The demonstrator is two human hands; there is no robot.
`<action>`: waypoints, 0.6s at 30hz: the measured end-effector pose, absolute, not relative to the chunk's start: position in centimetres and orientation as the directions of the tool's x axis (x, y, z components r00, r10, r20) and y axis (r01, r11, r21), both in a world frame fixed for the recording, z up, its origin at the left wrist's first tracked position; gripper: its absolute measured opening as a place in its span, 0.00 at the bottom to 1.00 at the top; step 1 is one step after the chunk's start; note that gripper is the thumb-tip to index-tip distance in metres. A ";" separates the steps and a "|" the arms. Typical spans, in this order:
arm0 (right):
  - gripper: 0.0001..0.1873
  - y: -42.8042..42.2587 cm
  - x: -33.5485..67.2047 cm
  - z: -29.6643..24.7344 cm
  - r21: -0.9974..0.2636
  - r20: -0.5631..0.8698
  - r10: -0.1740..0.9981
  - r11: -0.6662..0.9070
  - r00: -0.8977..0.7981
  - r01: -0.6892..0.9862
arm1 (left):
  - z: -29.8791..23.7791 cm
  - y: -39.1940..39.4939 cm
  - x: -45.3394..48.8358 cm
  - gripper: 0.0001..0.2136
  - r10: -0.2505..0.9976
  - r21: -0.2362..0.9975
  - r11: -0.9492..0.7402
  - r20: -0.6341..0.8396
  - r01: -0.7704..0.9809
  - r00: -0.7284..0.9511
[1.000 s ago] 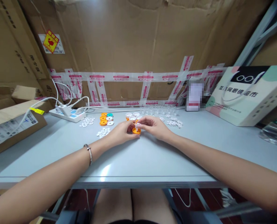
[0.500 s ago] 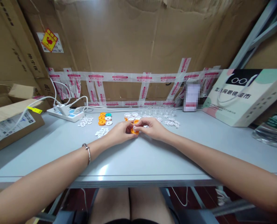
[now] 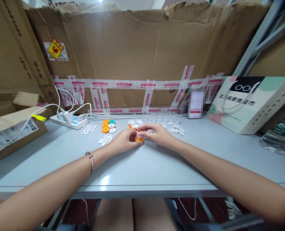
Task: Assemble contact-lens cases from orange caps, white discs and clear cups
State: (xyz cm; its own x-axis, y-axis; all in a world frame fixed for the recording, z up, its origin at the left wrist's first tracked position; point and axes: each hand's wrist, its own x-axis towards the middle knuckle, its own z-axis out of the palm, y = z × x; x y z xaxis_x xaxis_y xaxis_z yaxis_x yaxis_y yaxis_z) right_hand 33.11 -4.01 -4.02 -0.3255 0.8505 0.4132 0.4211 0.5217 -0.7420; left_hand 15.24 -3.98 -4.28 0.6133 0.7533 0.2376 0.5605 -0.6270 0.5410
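Observation:
My left hand grips an orange round cap at the middle of the table, its thumb along the near rim. Over the cap's open top, my right hand pinches a small whitish, see-through piece. That piece reaches down into the cap or just above it; I cannot tell which. Just beyond my fingers stand white caps, with some orange partly hidden behind the hands. Small white discs lie in a pile left of my left hand.
Orange, teal and white caps stand in two rows at the left. Clear cups line the back, with small white parts before them. A power strip, phone, printed bag and open carton surround the work.
My right fingers have lifted slightly and shifted, so the whitish piece shows more clearly over the orange cap. My left hand keeps its hold. The view has tilted upward a little.

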 end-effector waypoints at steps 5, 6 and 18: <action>0.16 -0.7 40.9 -2.2 -0.701 0.581 0.783 0.342 0.222 0.626 | -4.4 -3.9 15.1 0.11 0.766 0.526 -0.619 0.240 0.583 0.597; 0.15 -0.1 43.0 -2.3 -0.710 0.565 0.768 0.268 0.300 0.651 | -4.4 -3.8 15.1 0.11 0.764 0.531 -0.620 0.237 0.578 0.600; 0.16 3.3 50.4 -7.0 -0.686 0.369 0.849 -0.024 0.377 0.727 | -4.5 -3.9 14.9 0.10 0.751 0.552 -0.624 0.232 0.552 0.618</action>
State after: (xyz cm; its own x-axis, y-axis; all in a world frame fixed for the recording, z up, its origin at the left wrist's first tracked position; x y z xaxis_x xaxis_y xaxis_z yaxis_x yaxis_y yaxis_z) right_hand 50.38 3.25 -6.96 0.3768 0.8494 0.3694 0.7271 -0.0241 -0.6861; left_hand 14.90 -3.85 -4.52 0.6179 0.7513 0.2319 0.5521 -0.6245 0.5525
